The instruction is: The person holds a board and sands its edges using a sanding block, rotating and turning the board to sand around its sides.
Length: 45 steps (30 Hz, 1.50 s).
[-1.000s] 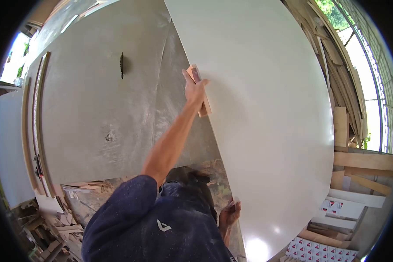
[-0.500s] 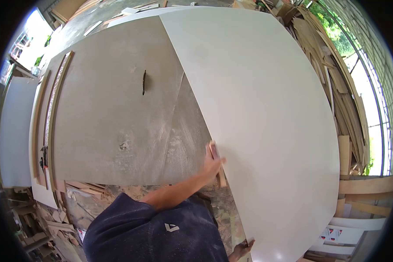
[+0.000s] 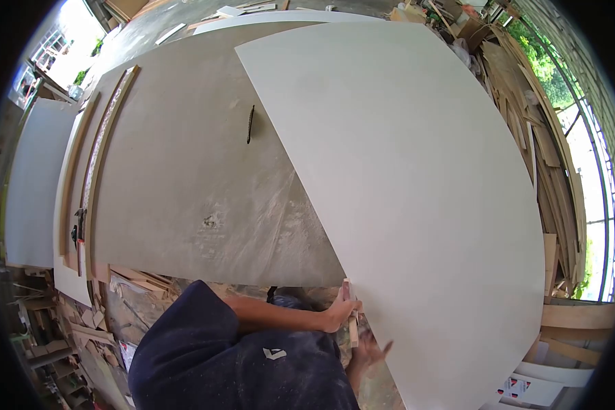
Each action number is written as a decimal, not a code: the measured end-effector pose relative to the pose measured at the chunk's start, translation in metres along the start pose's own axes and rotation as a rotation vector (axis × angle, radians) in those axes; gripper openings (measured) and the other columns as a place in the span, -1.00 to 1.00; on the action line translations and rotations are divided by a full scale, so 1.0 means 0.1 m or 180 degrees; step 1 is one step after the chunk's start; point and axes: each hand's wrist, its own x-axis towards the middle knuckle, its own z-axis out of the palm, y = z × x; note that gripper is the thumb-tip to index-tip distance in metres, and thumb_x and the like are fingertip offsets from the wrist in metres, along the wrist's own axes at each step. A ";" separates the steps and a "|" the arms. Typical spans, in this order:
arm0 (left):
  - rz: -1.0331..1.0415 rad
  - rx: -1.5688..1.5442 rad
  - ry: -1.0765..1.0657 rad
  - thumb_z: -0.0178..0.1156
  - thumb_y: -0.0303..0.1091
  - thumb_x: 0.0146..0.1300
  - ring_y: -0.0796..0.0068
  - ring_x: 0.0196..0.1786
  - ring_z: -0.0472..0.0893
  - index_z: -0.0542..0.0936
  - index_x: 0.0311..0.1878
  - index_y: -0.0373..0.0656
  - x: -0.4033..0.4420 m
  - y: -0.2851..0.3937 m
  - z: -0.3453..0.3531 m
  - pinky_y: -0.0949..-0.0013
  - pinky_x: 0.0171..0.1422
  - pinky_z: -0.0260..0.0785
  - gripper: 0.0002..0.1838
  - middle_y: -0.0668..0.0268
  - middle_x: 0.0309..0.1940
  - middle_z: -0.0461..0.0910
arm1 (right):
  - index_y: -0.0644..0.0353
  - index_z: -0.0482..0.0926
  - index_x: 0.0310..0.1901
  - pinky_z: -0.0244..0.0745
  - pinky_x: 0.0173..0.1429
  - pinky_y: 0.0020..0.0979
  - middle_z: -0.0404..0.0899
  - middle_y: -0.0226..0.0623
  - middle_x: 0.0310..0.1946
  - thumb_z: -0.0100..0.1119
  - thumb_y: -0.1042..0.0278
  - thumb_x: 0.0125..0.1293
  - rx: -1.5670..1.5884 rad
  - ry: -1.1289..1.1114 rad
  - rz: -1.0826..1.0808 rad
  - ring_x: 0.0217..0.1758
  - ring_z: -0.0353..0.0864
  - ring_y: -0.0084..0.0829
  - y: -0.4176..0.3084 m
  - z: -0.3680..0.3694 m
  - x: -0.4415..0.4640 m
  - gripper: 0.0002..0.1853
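A large white panel point(image 3: 403, 178) lies at a slant over a grey-brown board point(image 3: 164, 171). My left hand point(image 3: 340, 312) is closed around a short wooden block point(image 3: 353, 331) at the panel's left edge, close to my body. Just below it, my right hand point(image 3: 367, 353) is open, fingers spread, beside the same edge. Its fingers look slightly blurred, and nothing shows in them. A thin dark strip point(image 3: 251, 124) rests on the bare part of the board.
Long wooden strips point(image 3: 113, 130) lie along the board's left side, with a dark tool point(image 3: 80, 225) on them. Stacked wood offcuts point(image 3: 550, 171) line the right side. Scraps point(image 3: 140, 279) litter the floor near me.
The white panel has shifted left and nearer over the board. My left hand, with the wooden block, has come down the edge towards me. My right hand has risen from the edge, fingers spreading.
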 end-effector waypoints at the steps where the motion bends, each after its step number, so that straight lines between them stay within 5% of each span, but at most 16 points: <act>1: -0.0020 0.0162 -0.0007 0.20 -0.51 0.14 0.44 -0.28 0.56 0.25 0.23 -0.10 0.06 -0.01 -0.05 0.33 -0.19 0.49 -0.42 0.28 -0.23 0.48 | 0.29 0.55 0.14 0.45 0.33 -0.17 0.61 -0.15 0.09 0.19 -0.01 0.43 -0.0105 -0.0423 0.0580 0.23 0.55 -0.23 0.19 0.11 0.01 -0.50; 6: -0.0153 0.0640 -0.0063 0.23 -0.48 0.15 0.31 -0.14 0.57 0.23 0.38 -0.21 0.00 0.20 -0.17 0.25 -0.01 0.48 -0.30 0.17 -0.09 0.51 | 0.30 0.46 0.22 0.45 0.34 -0.09 0.56 -0.17 0.15 0.06 0.12 0.57 -0.1007 0.0358 -0.0107 0.24 0.52 -0.20 0.32 -0.16 0.65 -0.58; 8: 0.2438 0.1958 0.0993 0.29 -0.51 0.19 0.54 -0.09 0.55 0.02 0.54 -0.26 0.13 0.10 -0.31 0.32 -0.01 0.46 -0.10 0.19 0.13 0.46 | 0.28 0.46 0.22 0.49 0.29 -0.06 0.56 -0.17 0.13 0.06 0.12 0.57 -0.0646 -0.2188 0.0638 0.19 0.55 -0.20 0.22 -0.27 0.72 -0.59; 9: 0.2464 0.1945 0.0980 0.29 -0.51 0.19 0.54 -0.09 0.55 0.02 0.54 -0.26 0.21 0.17 -0.35 0.32 -0.01 0.46 -0.10 0.19 0.13 0.46 | 0.27 0.46 0.21 0.50 0.28 -0.06 0.56 -0.17 0.12 0.06 0.12 0.57 -0.0534 -0.3040 0.0890 0.17 0.55 -0.20 0.23 -0.20 0.64 -0.60; 11: 0.3254 0.2297 0.2336 0.35 -0.49 0.24 0.52 -0.02 0.55 -0.06 0.56 -0.28 0.41 0.46 -0.43 0.34 0.07 0.47 -0.04 0.17 0.20 0.40 | 0.25 0.52 0.12 0.56 0.19 -0.11 0.60 -0.18 0.01 0.12 0.10 0.54 -0.1000 -0.0109 -0.0789 0.06 0.58 -0.24 0.58 0.52 -0.02 -0.63; 15: 0.3097 0.0995 0.1899 0.36 -0.49 0.27 0.45 0.02 0.58 0.03 0.52 -0.28 0.74 1.13 -0.52 0.35 0.16 0.49 -0.13 0.15 0.20 0.44 | 0.22 0.57 0.05 0.56 0.14 -0.19 0.63 -0.20 -0.09 0.23 0.07 0.47 -0.1207 -0.0469 -0.0741 -0.01 0.58 -0.28 0.36 0.36 0.01 -0.63; 17: 0.2664 0.0622 0.1213 0.40 -0.43 0.25 0.24 0.23 0.56 0.22 0.40 -0.33 0.62 1.45 -0.39 0.20 0.27 0.44 -0.26 0.06 0.17 0.51 | 0.21 0.60 -0.04 0.60 0.04 -0.16 0.64 -0.22 -0.17 0.29 0.14 0.43 -0.1095 -0.0467 -0.0733 -0.15 0.60 -0.26 0.29 0.38 -0.03 -0.71; 20: 0.2755 -0.0053 0.0753 0.36 -0.54 0.26 0.38 0.10 0.61 0.35 0.23 -0.27 0.66 1.39 -0.35 0.28 0.19 0.49 -0.47 0.19 0.09 0.58 | 0.22 0.59 -0.01 0.59 0.02 -0.20 0.64 -0.22 -0.12 0.32 0.14 0.41 -0.0984 -0.1041 -0.0423 -0.12 0.60 -0.27 0.24 0.30 0.01 -0.67; 24: 0.2763 0.0007 0.0649 0.33 -0.59 0.27 0.42 0.12 0.60 0.35 0.24 -0.25 0.55 1.40 -0.31 0.30 0.21 0.48 -0.49 0.22 0.09 0.58 | 0.22 0.59 0.00 0.55 0.04 -0.27 0.65 -0.28 -0.15 0.32 0.14 0.41 -0.1155 -0.0537 -0.0184 -0.09 0.60 -0.34 0.96 0.87 -0.06 -0.67; 30: 0.3005 0.0046 0.0905 0.29 -0.62 0.28 0.42 0.16 0.58 0.37 0.26 -0.27 0.35 1.28 -0.22 0.32 0.28 0.42 -0.50 0.21 0.13 0.58 | 0.21 0.58 0.08 0.46 0.09 -0.42 0.66 -0.32 -0.09 0.29 0.19 0.44 -0.1771 -0.1007 0.0141 -0.07 0.59 -0.45 1.46 1.11 0.09 -0.68; 33: 0.2885 0.0432 0.1350 0.26 -0.65 0.30 0.41 0.28 0.49 0.26 0.36 -0.26 0.35 1.06 -0.27 0.33 0.36 0.35 -0.39 0.17 0.26 0.48 | 0.23 0.55 0.11 0.48 0.03 -0.41 0.65 -0.33 -0.04 0.29 0.16 0.44 -0.1642 -0.0497 0.0024 -0.08 0.57 -0.47 1.21 0.83 -0.03 -0.63; 36: 0.3373 0.0154 0.2222 0.27 -0.53 0.32 0.25 0.28 0.47 0.07 0.51 -0.19 0.54 1.12 -0.44 0.19 0.38 0.31 -0.22 0.09 0.22 0.44 | 0.09 0.60 -0.03 0.41 -0.11 -0.49 0.70 -0.53 -0.27 0.29 0.22 0.44 -0.2926 -0.1027 -0.0440 -0.15 0.58 -0.57 0.81 0.40 0.03 -0.80; 39: 0.3132 0.0533 0.2669 0.25 -0.48 0.35 0.17 0.33 0.44 0.01 0.56 -0.17 0.21 1.82 -0.87 0.18 0.43 0.27 -0.17 0.03 0.28 0.40 | 0.05 0.60 0.00 0.40 -0.17 -0.49 0.68 -0.50 -0.22 0.24 0.20 0.47 -0.1783 -0.0638 0.0106 -0.16 0.55 -0.60 0.60 0.42 -0.22 -0.81; 41: 0.3080 0.0497 0.2622 0.23 -0.48 0.35 0.13 0.31 0.45 0.03 0.55 -0.17 -0.03 2.44 -1.17 0.17 0.42 0.28 -0.20 0.02 0.29 0.40 | 0.07 0.60 0.11 0.50 -0.05 -0.41 0.66 -0.35 -0.02 0.25 0.15 0.45 -0.1887 -0.0635 -0.0178 -0.03 0.58 -0.45 0.23 0.03 -0.11 -0.69; 44: 0.3451 0.0363 0.3116 0.23 -0.47 0.34 0.12 0.23 0.51 0.13 0.48 -0.19 0.18 3.08 -1.87 0.14 0.37 0.34 -0.29 0.04 0.21 0.46 | 0.26 0.61 0.22 0.48 0.22 0.22 0.71 0.01 0.00 0.47 0.05 0.00 -0.5567 -0.0889 -0.2626 0.08 0.65 0.18 -0.85 -0.83 0.39 -0.27; 45: 0.3399 0.0491 0.3317 0.24 -0.46 0.33 0.12 0.20 0.52 0.17 0.45 -0.20 0.15 3.33 -2.08 0.13 0.35 0.36 -0.32 0.05 0.19 0.48 | 0.27 0.60 0.23 0.47 0.23 0.23 0.70 0.03 0.02 0.47 0.01 0.01 -0.6132 -0.0918 -0.3062 0.09 0.64 0.22 -1.29 -1.07 0.58 -0.25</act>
